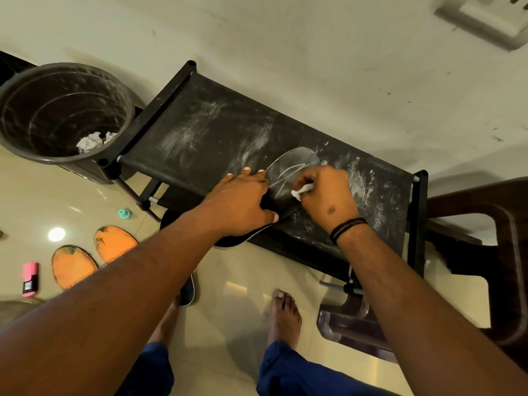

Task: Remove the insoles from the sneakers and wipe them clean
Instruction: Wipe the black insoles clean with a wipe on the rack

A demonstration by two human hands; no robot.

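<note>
At six o'clock, nearest the camera, two bare feet (283, 315) stand on the glossy tile floor (245, 275) below blue trouser legs (285, 370). A dark sneaker (188, 290) lies between the feet and the rack, mostly hidden by the left forearm. At eight o'clock two orange insoles (94, 255) lie side by side on the floor, touching or nearly so, with a pink marker-like object (30, 278) just beyond them at the left edge and a small teal cap (124, 213) near the rack's leg. At four o'clock stands a dark brown plastic chair (471, 267), its arm close against the rack's right end.

At the centre, a dark insole (291, 170) lies on the top shelf of a black fabric shoe rack (200, 130), its heel end overhanging the near edge. The left hand (243, 204) lies flat over the insole's middle and pins it down, fingers spread towards twelve o'clock and thumb at the near rim. The right hand (325, 192), with a black thread band (347, 228) at the wrist, has its fingers curled round a small white wipe (300, 191) and presses it on the insole's forepart, which shows pale streaks. White dusty smears cover the shelf.

At ten o'clock a dark bin (63, 115) touches the rack's left end; crumpled white paper (94, 141) lies inside. Beyond is the cream wall (314, 52), with a white switch plate (485, 18) at one o'clock.
</note>
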